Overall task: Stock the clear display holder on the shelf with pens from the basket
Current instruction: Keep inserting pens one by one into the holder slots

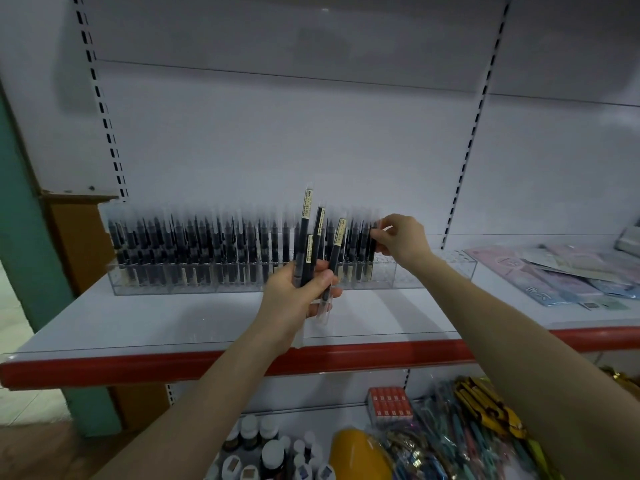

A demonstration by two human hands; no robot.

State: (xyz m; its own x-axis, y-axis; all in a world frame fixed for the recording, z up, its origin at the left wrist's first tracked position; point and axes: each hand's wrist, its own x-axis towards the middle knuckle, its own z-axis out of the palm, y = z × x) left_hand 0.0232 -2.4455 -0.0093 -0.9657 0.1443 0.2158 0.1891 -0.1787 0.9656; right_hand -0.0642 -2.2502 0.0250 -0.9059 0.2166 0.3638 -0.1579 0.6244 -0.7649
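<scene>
far left, a brown cardboard box [79, 237] stands beside the shelf end. the shelf [173, 320] carries the clear display holder [440, 271], one long tray w/ pens standing upright. the stocked pens [207, 251] fill it from the left end to well past the middle, packed tight, clear caps up.

in front of the middle, the left hand [298, 292] grips a spare bunch of pens [308, 244], a few only. its fingers are curled round the barrels and the tops fan upward, held just in front of the holder, not in it. next over, the right hand [398, 240] pinches the top of a single pen [372, 247] btw thumb and fingertips. that pen stands at the right end of the filled row. can't tell if it's fully seated.

beyond it the holder's right section shows only bare holes. far right on the shelf lie flat stationery packs [561, 278]. the basket isn't in view.

my read on progress: most of the holder is done. still to do: seat this pen, feed the left-hand bunch one by one into the empty holes on the right, then prob. fetch more from the basket if gaps remain.
</scene>
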